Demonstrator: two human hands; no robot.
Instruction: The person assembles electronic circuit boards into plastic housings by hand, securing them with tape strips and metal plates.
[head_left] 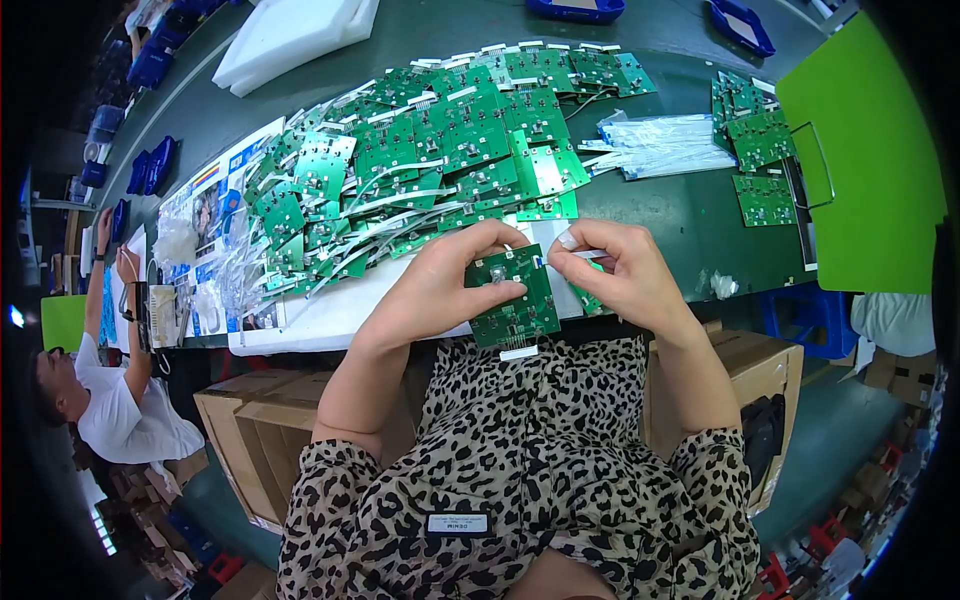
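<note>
My left hand grips a green circuit board at the table's near edge, thumb lying across its face. A white connector shows on the board's lower edge. Close to the board's upper right corner, my right hand pinches the end of a white flat ribbon cable. Whether the cable's tip sits in the board's connector is too small to tell. Part of another green board shows below the right fingers. Beyond both hands spreads a large pile of green circuit boards, several with white ribbon cables trailing toward me.
A bundle of white ribbon cables lies right of the pile. More boards rest beside a bright green panel. White foam and blue trays stand at the back. Cardboard boxes flank me; a co-worker sits at left.
</note>
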